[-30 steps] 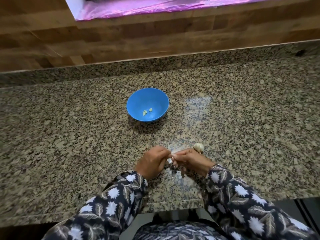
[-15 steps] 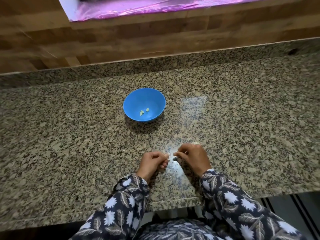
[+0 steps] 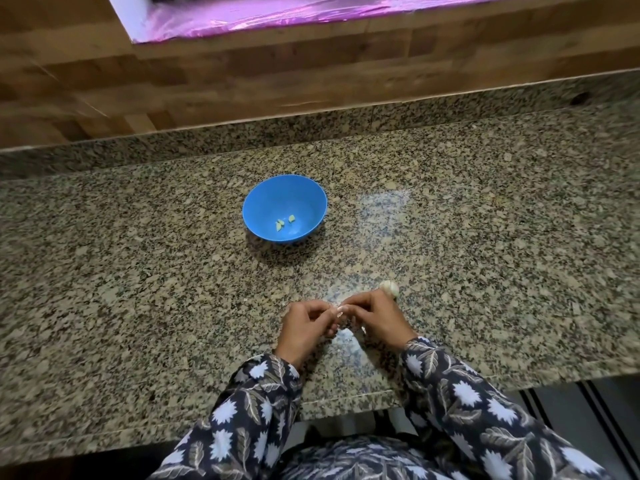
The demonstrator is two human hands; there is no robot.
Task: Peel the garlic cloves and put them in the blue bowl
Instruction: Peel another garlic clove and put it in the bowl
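A blue bowl [image 3: 284, 206] stands on the granite counter [image 3: 138, 271] with two small pale peeled garlic pieces [image 3: 284, 221] inside. Closer to me, my left hand [image 3: 304, 327] and my right hand [image 3: 375, 315] meet at the fingertips and pinch a small garlic clove [image 3: 338, 309] between them; the clove is mostly hidden by the fingers. A whole garlic bulb [image 3: 389, 287] lies on the counter just beyond my right hand.
A wooden wall panel [image 3: 242, 81] rises behind the counter, with a pink foil strip [image 3: 277, 12] at the top. The counter's front edge [image 3: 346, 398] runs just under my forearms. Thin flakes of garlic skin lie near my hands.
My fingertips parted half a second ago and have come back together on the clove. The garlic bulb, hidden then behind my right hand, shows again.
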